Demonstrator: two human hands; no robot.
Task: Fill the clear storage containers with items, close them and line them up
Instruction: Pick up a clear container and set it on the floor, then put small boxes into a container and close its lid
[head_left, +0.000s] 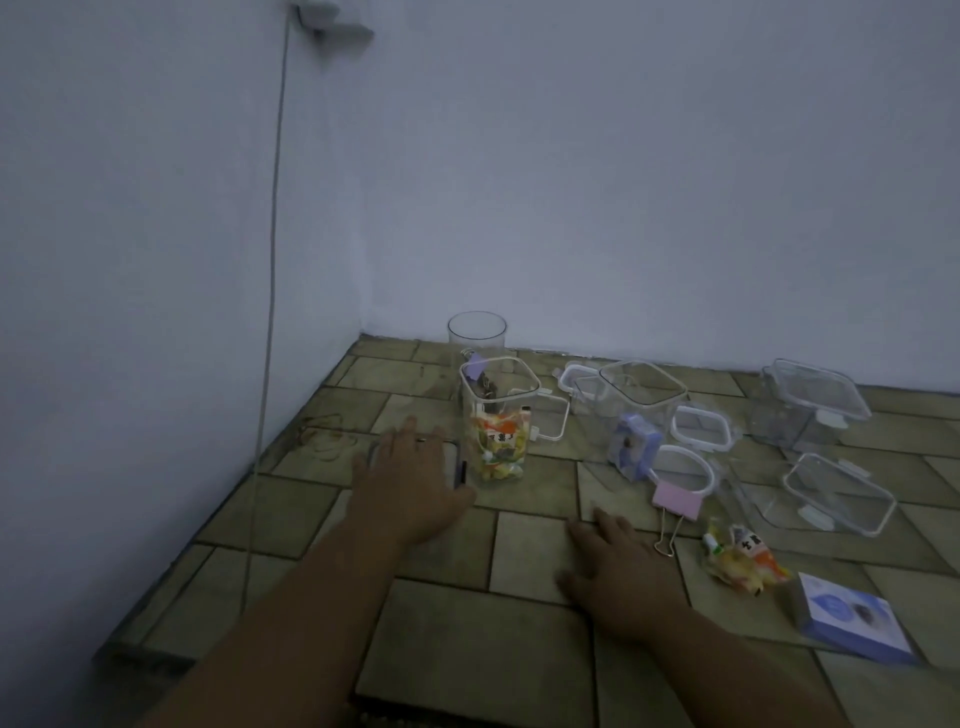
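Note:
A tall clear container (498, 421) stands open on the tiled floor with a colourful snack packet and a purple clip inside. My left hand (410, 478) lies flat on a dark flat object (457, 467) just left of it, fingers spread. My right hand (618, 566) rests palm down on the floor, fingers apart, holding nothing. A second open square container (641, 400) stands to the right with a blue item (634, 447) in front of it. Loose lids (701, 426) lie nearby. A pink binder clip (675, 501) and a snack packet (743, 561) lie right of my right hand.
A round clear jar (477, 332) stands by the back wall. Two more clear boxes (810, 410) (836, 499) sit at the right. A blue-and-white box (852, 618) lies at the near right. A cable (270, 312) runs down the left wall.

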